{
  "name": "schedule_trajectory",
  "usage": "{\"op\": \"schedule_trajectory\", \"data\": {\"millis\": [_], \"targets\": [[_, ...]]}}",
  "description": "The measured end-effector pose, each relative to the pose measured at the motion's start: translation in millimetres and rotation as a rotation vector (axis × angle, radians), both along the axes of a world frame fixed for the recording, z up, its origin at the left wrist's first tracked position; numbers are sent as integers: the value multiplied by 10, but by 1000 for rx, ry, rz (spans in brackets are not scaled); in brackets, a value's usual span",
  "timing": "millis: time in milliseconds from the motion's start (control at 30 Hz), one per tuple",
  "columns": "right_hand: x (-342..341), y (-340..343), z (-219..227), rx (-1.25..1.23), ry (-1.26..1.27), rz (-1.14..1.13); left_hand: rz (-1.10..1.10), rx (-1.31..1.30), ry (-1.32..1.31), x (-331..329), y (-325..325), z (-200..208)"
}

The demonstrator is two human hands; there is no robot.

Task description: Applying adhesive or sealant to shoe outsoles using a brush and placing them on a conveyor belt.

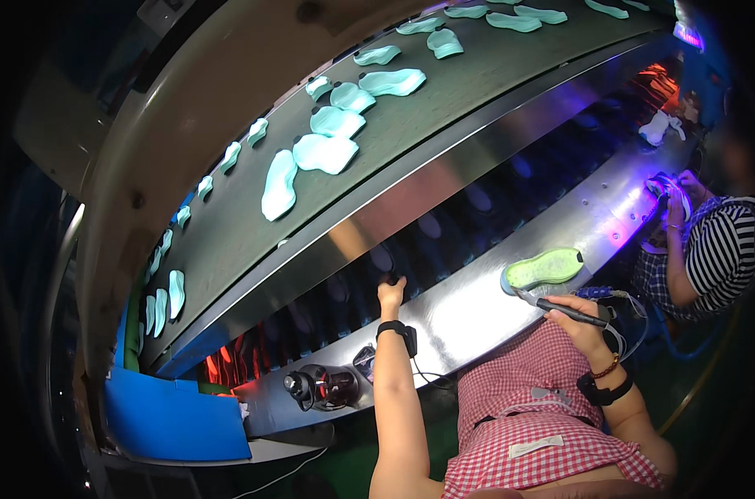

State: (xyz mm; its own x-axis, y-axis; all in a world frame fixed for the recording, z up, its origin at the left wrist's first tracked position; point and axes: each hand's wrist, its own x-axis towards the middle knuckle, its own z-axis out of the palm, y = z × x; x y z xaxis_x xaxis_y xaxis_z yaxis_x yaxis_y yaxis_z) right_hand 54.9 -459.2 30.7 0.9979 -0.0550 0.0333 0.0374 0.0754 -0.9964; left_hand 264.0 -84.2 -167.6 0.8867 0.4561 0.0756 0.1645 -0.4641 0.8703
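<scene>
My right hand (579,326) is closed round a dark-handled brush (564,310), its tip at the left end of a pale green shoe sole (544,270). That sole lies on the curved metal ledge (460,320) in front of me. Stretched forward over the ledge, my left hand (391,294) has its fingers closed at the edge of the dark lower conveyor (444,241). Something dark shows at its fingertips, beside a dim shoe-shaped piece (382,257); what it grips is too dark to make out.
Pale mint soles (321,154) lie scattered along the upper belt (410,108). A dark bottle (326,387) stands on the ledge at left, near a blue panel (173,420). Tubing (635,312) hangs beside my right hand. At right, a co-worker in a striped top (722,258) handles a shoe (670,193).
</scene>
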Motion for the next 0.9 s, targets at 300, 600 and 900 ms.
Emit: {"op": "schedule_trajectory", "data": {"millis": [300,600,900], "targets": [[56,-69,-97,23,43,8,-88,-166,76,-45,174,248],[143,-87,-86,69,39,-16,-235,-54,-5,-16,107,734],[223,-268,-318,139,88,-60,-405,638,-413,-921,-396,3149]]}}
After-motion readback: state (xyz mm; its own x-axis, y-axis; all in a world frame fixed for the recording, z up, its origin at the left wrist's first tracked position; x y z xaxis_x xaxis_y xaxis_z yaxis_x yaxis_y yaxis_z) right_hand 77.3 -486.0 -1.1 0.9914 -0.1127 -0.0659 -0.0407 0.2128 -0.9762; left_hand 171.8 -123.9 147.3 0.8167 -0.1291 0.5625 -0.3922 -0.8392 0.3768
